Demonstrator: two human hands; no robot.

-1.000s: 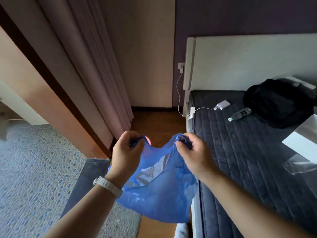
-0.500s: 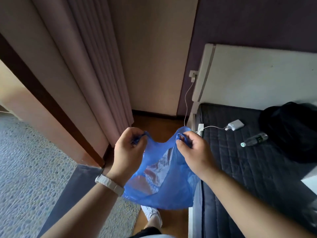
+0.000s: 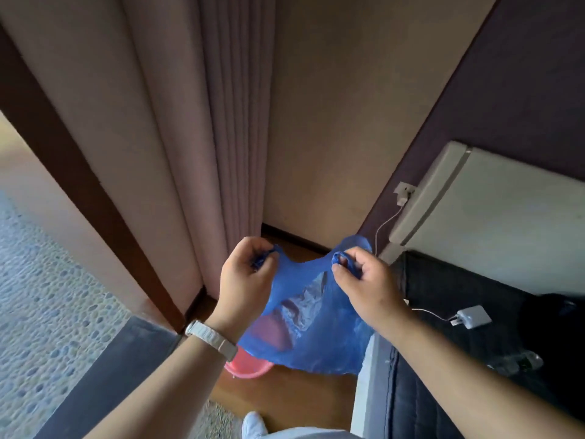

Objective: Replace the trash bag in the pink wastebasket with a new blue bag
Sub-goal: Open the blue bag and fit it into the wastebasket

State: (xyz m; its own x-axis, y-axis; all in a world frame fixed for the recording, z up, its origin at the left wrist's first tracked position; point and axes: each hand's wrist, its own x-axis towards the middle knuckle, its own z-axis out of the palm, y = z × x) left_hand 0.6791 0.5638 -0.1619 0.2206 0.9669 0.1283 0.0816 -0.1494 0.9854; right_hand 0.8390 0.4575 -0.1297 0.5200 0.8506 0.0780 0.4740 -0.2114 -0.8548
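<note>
1. Two hands are up in front of the body, and both are on the thin translucent blue plastic bag (image 3: 316, 337); the left hand (image 3: 243, 280) has its fingers curled round a bunched bit of the bag's top edge; the right hand (image 3: 364, 280) pinches the opposite bit of that edge between thumb and curled fingers.
2. The bag's mouth is pulled apart between the two grips; the body of the bag hangs slack and crinkled below them, in the air, touching nothing but the hands.
3. Down beneath it stands the round pink plastic wastebasket (image 3: 250, 364), on the brown wooden floor (image 3: 285, 397) near that floor's left edge; part of its rim peeks out under the left wrist; the rest shows as a reddish patch through the blue film.
4. A white ribbed watch strap (image 3: 211, 339) circles the left wrist.
5. Left of the wooden floor lies a blue-grey pebble-patterned carpet (image 3: 47, 312); behind it hang pale pink pleated curtains (image 3: 190, 122).
6. On the right, a dark quilted mattress (image 3: 443, 391) meets a white headboard (image 3: 506, 217); a small white charger block (image 3: 473, 316) lies on the mattress near its head edge.
7. A white shoe (image 3: 253, 423) pokes in at the bottom of the floor.
</note>
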